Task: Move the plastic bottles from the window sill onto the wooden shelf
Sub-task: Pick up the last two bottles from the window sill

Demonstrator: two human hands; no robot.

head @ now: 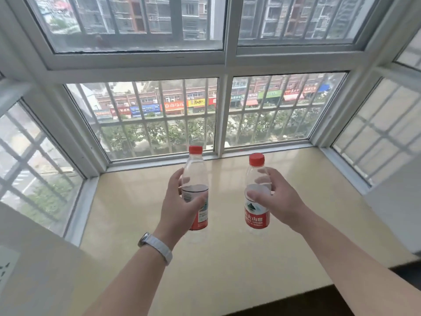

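Two clear plastic bottles with red caps and red labels stand upright on the glossy beige window sill [227, 265], close to the window. My left hand [180, 208] wraps around the middle of the left bottle [196, 169], thumb in front and fingers behind. My right hand [282, 201] curls around the right bottle [257, 215], with the thumb across its front and the fingers showing through the plastic behind it. Whether either base has left the sill I cannot tell. The wooden shelf is out of view.
Barred window panes [159, 119] close the sill in at the back and on both sides. The sill's front edge [319, 287] drops to a dark floor at the lower right. A white wall with a socket [6, 265] stands at the lower left.
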